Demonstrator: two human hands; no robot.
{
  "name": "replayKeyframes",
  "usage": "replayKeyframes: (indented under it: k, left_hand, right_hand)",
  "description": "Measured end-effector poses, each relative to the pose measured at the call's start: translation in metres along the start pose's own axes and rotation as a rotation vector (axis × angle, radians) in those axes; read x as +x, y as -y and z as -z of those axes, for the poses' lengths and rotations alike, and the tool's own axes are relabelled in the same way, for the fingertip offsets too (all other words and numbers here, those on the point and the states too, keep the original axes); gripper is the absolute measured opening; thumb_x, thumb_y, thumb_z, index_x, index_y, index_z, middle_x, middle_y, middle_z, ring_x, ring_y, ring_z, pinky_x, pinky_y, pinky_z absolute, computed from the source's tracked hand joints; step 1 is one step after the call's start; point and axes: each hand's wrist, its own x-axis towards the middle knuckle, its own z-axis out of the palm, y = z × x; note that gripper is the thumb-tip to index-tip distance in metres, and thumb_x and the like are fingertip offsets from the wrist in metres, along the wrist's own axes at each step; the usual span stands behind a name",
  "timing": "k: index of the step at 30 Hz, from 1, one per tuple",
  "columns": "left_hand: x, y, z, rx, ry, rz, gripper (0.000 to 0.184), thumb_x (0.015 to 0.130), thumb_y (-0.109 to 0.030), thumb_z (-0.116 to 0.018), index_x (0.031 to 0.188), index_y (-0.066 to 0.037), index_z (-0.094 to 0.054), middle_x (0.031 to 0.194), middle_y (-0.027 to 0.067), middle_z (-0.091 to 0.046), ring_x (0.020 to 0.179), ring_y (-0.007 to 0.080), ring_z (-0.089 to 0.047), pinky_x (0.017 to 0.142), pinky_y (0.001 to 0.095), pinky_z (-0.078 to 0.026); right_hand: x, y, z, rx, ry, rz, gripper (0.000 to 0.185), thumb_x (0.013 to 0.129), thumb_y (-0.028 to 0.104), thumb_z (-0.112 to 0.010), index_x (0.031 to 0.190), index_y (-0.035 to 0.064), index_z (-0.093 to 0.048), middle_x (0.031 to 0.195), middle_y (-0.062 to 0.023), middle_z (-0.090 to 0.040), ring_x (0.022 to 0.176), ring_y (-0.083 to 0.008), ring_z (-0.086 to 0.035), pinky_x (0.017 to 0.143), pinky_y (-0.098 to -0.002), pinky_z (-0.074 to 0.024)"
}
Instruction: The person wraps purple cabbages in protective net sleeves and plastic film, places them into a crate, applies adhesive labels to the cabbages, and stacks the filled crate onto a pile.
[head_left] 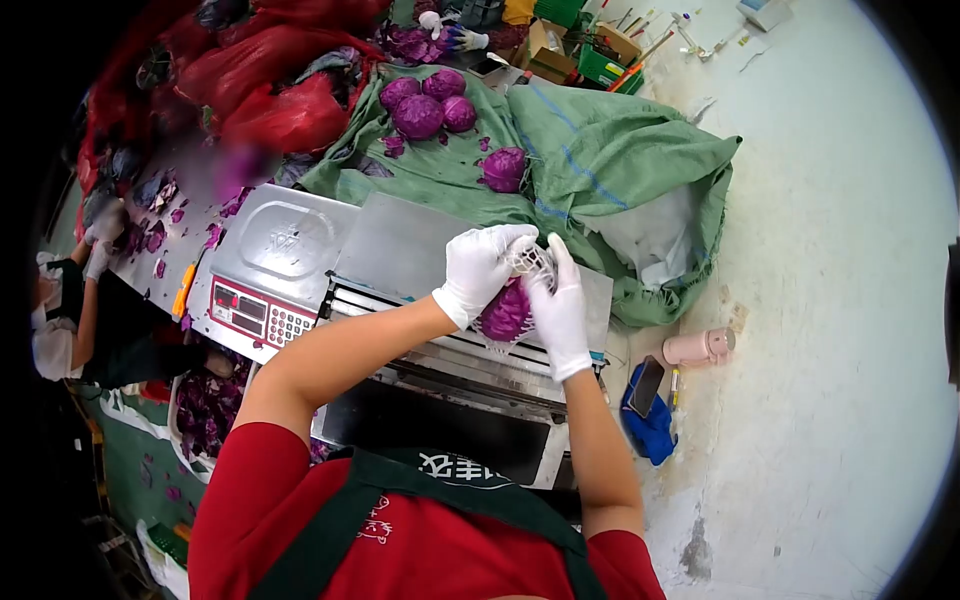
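Both my hands wear white gloves and meet over a purple cabbage (507, 312) above the metal wrapping machine (415, 245). A white foam net (530, 260) is partly around the cabbage, its mesh showing below and bunched above. My left hand (482, 268) is closed on the bunched top of the net, fingers pinched. My right hand (560, 315) is closed on the net too, along the cabbage's right side. The fingers hide part of the cabbage.
Several cabbages (418, 116) lie on green woven sacking (480, 205) behind the machine. A scale (275, 250) stands left, with an orange-handled cutter (184, 290) beside it. Red net bags (290, 110) pile up behind. A co-worker's gloved hands (100, 245) are far left; a pink bottle (700, 347) is right.
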Motion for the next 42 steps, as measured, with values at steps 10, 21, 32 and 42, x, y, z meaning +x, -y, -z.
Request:
replayKeyframes:
  k: [10,21,32,42]
  left_hand:
    - [-0.026,0.002,0.046,0.216,0.158,-0.361,0.034,0.076,-0.015,-0.070,0.109,-0.014,-0.066,0.101,0.0051,-0.069,0.086,0.0192,-0.068,0.069,0.0284,-0.055]
    - [-0.044,0.016,0.093,-0.084,0.363,-0.033,0.033,0.089,-0.019,-0.062,0.119,-0.006,-0.061,0.124,0.0133,-0.060,0.113,0.0262,-0.059,0.091,0.0346,-0.051]
    - [-0.037,0.036,0.057,-0.599,0.576,0.826,0.062,0.095,-0.038,-0.057,0.142,-0.003,-0.038,0.132,0.0122,-0.053,0.115,0.0169,-0.054,0.096,0.0302,-0.045]
    - [-0.032,0.070,0.200,0.711,1.108,-0.746,0.061,0.076,-0.023,-0.065,0.134,-0.028,-0.046,0.118,0.0085,-0.056,0.065,0.0228,-0.065,0.051,0.0352,-0.053]
  right_hand:
    - [-0.019,0.004,0.032,-0.236,0.083,0.320,0.030,0.088,-0.003,-0.057,0.117,0.0025,-0.062,0.115,-0.0146,-0.064,0.105,-0.0200,-0.062,0.089,-0.0304,-0.0474]
    - [-0.023,-0.089,0.034,0.647,0.183,-0.397,0.060,0.101,0.043,-0.038,0.147,0.0058,-0.029,0.148,-0.0111,-0.034,0.132,-0.0214,-0.040,0.108,-0.0338,-0.0339]
    - [-0.023,-0.060,0.013,0.831,0.215,-0.649,0.059,0.096,0.054,-0.040,0.141,0.0163,-0.041,0.131,-0.0072,-0.053,0.115,-0.0186,-0.054,0.097,-0.0374,-0.0442]
    - [-0.068,-0.063,0.142,-1.013,0.563,0.692,0.054,0.075,0.024,-0.070,0.128,0.0270,-0.055,0.102,-0.0078,-0.059,0.087,-0.0241,-0.059,0.072,-0.0369,-0.0493]
